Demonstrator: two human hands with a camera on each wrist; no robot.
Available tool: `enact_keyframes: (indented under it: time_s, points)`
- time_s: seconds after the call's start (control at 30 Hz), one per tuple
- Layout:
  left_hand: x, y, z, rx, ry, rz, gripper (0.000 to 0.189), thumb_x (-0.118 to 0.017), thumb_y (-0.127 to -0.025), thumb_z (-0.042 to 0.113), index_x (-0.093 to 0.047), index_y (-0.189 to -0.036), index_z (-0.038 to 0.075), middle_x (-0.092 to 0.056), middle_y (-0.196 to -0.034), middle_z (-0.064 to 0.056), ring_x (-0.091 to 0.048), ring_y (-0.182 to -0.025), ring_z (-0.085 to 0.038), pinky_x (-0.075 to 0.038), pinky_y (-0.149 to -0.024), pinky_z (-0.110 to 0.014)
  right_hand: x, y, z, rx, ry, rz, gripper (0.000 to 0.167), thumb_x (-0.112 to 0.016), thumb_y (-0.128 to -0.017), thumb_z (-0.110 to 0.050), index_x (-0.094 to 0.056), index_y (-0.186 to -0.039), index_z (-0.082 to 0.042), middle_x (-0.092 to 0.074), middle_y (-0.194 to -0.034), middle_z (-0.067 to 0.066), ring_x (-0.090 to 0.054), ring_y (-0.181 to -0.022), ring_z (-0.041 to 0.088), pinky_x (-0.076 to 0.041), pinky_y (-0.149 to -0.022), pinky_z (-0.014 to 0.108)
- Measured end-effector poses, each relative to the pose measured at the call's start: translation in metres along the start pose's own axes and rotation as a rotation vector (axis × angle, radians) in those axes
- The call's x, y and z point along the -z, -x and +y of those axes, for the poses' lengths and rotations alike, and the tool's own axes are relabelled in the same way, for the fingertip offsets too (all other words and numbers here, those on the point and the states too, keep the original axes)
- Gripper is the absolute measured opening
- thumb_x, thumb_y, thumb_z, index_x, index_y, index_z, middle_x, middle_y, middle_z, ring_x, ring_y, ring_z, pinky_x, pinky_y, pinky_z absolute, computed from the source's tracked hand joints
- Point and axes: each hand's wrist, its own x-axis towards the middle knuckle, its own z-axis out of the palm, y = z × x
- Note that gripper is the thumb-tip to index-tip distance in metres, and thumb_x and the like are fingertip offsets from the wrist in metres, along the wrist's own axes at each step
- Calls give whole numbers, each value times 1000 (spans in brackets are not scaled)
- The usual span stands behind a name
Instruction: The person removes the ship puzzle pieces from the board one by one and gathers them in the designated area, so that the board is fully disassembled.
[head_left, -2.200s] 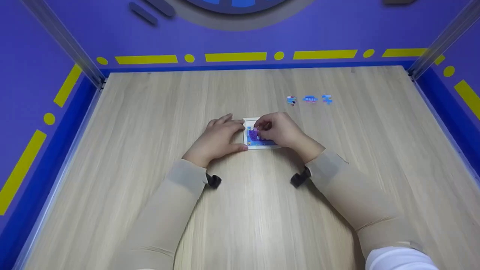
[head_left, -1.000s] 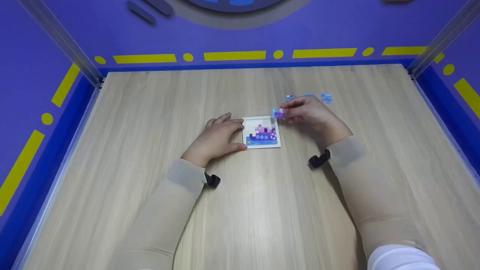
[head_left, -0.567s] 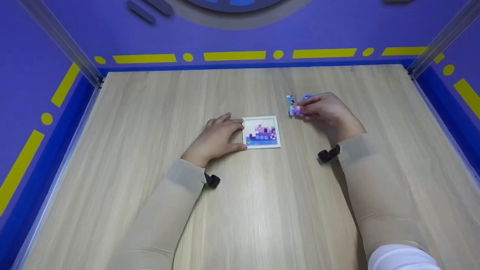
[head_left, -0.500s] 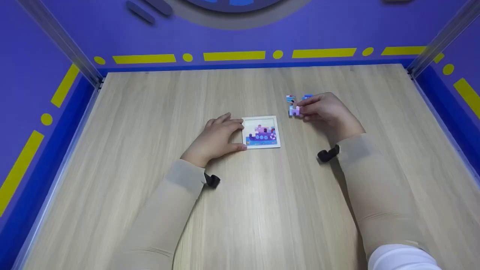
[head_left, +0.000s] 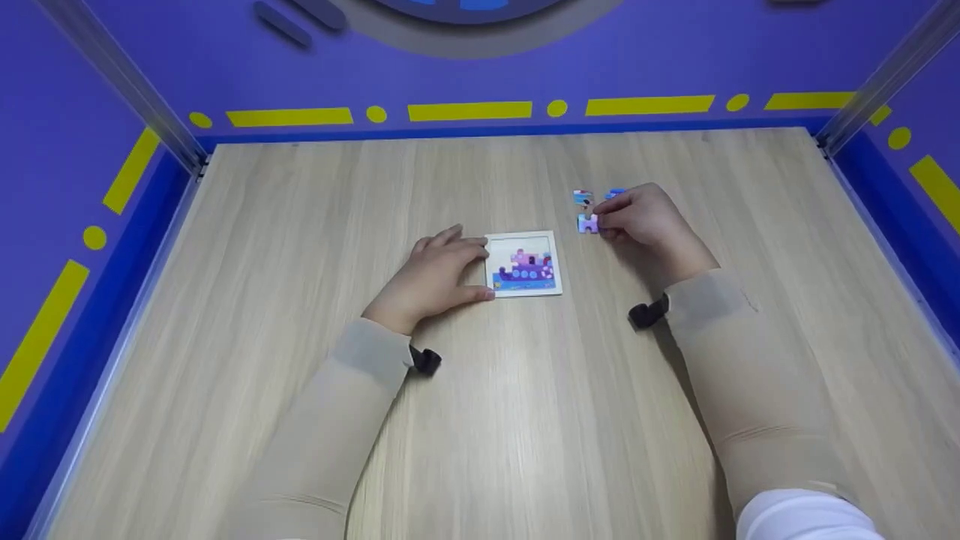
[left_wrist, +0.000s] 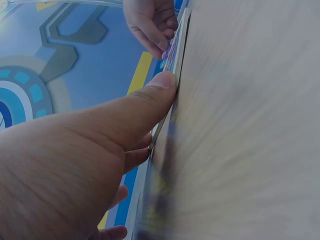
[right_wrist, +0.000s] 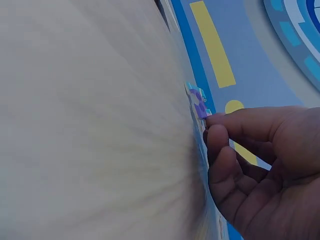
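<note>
A square white-framed jigsaw tray (head_left: pixel 556 262) lies on the table, partly filled with a pink and purple boat picture; its upper part shows pale bare backing. My left hand (head_left: pixel 433 281) rests beside it, thumb and fingertips touching its left edge, the fingers fairly straight. To the upper right, my right hand (head_left: pixel 649 221) pinches a purple and light-blue jigsaw piece (head_left: pixel 587 223) between thumb and fingers. That piece (right_wrist: pixel 200 102) shows at the fingertips in the right wrist view. Just behind it lies a loose blue and white piece (head_left: pixel 582 196).
Another blue piece (head_left: pixel 615 193) is partly covered by the right hand's fingers. The wooden table (head_left: pixel 495 420) ends at a blue-purple wall (head_left: pixel 480 82) behind, with similar panels left and right.
My right hand has left the tray with the purple piece and moved up and right beside the loose pieces. There the piece has turned slightly in the fingers. My left hand stays put.
</note>
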Motion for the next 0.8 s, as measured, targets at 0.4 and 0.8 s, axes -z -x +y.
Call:
enact_keyframes:
  time_s: [0.4,0.8]
  points:
    - [0,0,0,5,-5,0,74,-80,-101,61,-64,-159,18,-50,-179,3,-23,-178,-34,-18,-144,-63,-2,-2,1,37,18,24,26,-73,-104,-5,-79,-127,5,-75,-93,-3,-64,-80,12,-56,-70,22]
    - [0,0,2,16,-13,0,73,-81,-101,59,-64,-159,19,-50,-179,4,-24,-178,-33,-20,-143,-63,-2,-2,1,23,60,49,28,-79,-104,-13,-79,-128,0,-75,-104,2,-63,-86,12,-54,-72,20]
